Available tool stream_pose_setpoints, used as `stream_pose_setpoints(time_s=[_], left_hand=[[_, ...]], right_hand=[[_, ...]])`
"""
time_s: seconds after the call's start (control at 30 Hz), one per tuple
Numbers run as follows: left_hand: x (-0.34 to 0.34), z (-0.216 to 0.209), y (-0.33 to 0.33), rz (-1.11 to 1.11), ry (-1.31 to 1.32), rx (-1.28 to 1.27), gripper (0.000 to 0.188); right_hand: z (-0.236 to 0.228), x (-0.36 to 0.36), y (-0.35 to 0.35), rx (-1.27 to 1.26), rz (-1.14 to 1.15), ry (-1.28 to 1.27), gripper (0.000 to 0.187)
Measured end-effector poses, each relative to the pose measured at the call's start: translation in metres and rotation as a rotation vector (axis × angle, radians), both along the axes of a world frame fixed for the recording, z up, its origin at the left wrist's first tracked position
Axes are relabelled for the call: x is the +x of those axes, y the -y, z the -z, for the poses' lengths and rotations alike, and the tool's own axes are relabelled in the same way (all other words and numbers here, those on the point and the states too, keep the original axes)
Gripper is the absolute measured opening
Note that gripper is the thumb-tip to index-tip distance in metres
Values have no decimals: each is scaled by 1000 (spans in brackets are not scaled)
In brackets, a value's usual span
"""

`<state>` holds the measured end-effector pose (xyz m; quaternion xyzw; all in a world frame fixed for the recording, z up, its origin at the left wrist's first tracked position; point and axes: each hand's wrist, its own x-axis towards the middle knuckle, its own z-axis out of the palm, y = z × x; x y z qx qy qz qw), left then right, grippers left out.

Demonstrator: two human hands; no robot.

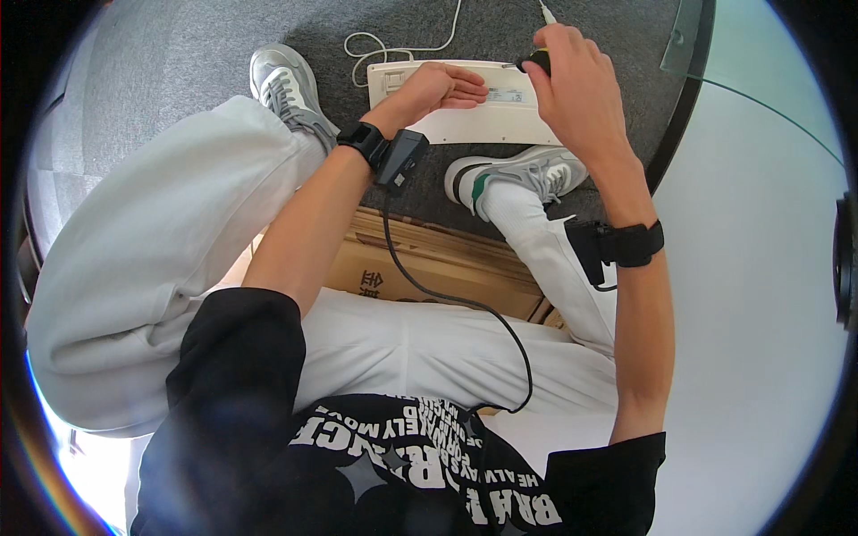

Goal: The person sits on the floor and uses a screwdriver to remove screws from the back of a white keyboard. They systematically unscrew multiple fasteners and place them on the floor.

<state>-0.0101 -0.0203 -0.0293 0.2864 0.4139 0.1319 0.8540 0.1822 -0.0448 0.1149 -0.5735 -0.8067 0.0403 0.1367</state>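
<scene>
A white keyboard (493,128) lies face down on the carpet, with a small label on its underside. My left hand (440,89) rests over it, fingers stretched out flat and holding nothing. My right hand (581,89) is closed around a screwdriver (537,62) with a black and yellow handle, at the keyboard's far right edge. The short, thin shaft points left; my fingers hide much of the handle. A white cable (386,52) runs from the keyboard's far edge. Just beyond my right hand, a white cable end (548,15) shows.
My shoes (284,85) stand left of and just in front of the keyboard on grey carpet (197,54). Cardboard boxes (429,279) lie between my legs. A white surface (742,295) with a glass panel (760,98) fills the right side. A black cable (447,297) hangs from my left wrist device.
</scene>
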Motion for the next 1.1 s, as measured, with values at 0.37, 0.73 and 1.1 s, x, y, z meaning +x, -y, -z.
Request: stream_pose_setpoints(time_s=[0.37,0.73,1.1], left_hand=[[-4,0,0,6,23,-21,41],[-2,4,0,1,-11,13,42],[1,2,2,-6,-47,39,40]], right_hand=[[-15,-27,4,-257,535,291,44],[-5,-1,16,-59,315,44,33],[-5,15,22,-142,466,85,33]])
